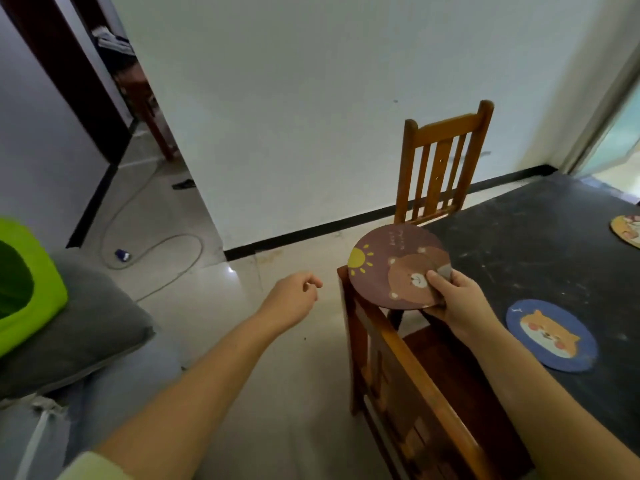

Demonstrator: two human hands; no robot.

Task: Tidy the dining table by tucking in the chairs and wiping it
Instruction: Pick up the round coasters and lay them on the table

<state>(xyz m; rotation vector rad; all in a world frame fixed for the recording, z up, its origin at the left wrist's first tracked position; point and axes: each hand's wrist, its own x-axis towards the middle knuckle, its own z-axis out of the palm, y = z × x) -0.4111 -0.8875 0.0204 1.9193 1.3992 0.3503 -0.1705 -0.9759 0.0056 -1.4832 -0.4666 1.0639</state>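
My right hand (457,299) pinches a round brown mat with a bear and a sun (391,268), held above the corner of the dark dining table (540,244). Under that hand stands a wooden chair (412,368), its back toward me and its seat partly under the table. A second wooden chair (440,168) stands at the table's far end. My left hand (294,299) hovers over the floor left of the near chair, fingers loosely curled, holding nothing.
A blue round mat with a dog (550,334) lies on the table near my right arm, and another mat (627,232) shows at the right edge. A cable (152,251) snakes over the tiled floor. A grey cushion and green object (34,282) sit at left.
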